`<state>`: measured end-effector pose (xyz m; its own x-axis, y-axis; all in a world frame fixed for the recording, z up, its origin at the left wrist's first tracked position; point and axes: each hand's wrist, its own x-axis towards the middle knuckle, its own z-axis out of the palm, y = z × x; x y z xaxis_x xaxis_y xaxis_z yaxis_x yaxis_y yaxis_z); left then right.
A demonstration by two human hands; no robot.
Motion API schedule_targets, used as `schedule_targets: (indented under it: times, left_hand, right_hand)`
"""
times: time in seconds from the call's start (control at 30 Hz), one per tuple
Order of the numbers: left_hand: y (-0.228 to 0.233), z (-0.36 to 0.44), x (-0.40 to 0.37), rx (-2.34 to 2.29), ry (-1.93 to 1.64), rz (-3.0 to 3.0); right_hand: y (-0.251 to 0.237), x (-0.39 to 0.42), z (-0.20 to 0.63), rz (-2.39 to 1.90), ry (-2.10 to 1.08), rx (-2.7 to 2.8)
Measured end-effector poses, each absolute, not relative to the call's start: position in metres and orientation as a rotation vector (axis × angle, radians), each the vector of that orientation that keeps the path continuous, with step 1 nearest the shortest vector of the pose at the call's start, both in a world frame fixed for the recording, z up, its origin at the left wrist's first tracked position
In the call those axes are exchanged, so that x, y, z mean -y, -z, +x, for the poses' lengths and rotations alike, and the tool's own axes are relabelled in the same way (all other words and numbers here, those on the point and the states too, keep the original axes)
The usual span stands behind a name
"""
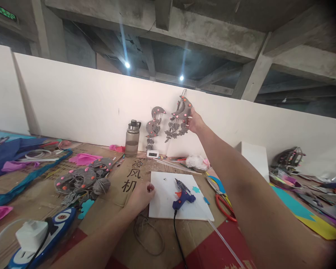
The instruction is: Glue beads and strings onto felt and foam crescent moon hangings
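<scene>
The grey felt mobile (179, 117) hangs up against the white wall (72, 101), at about 12 o'clock from the person, well above the desk (44, 198). The right hand (195, 121) pinches its crescent top from the right side, grip closed on it, strings dangling below the fingers. A second mobile (154, 127) hangs just left, at 9 o'clock from the first; the two could tangle if the held one swings. The left hand (141, 194) rests fisted on the edge of the white board (168, 201); whether it holds anything I cannot tell. The glue gun (183, 194) lies on that board, at 3 o'clock from the fist, and its nozzle could burn.
</scene>
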<state>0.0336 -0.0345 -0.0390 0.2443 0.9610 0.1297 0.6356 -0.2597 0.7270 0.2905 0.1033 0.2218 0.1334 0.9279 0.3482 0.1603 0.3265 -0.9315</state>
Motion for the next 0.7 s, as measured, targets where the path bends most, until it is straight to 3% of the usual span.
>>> schedule_targets:
  times: [0.27,0.7]
  left_hand:
    - [0.037,0.034,0.036,-1.459,-0.78,1.99]
    - [0.034,0.034,0.039,-1.451,-0.803,1.975]
  right_hand:
    - [-0.223,-0.112,0.301,-1.177,-0.649,1.619]
    - [-0.226,-0.093,0.287,-1.13,-0.788,1.339]
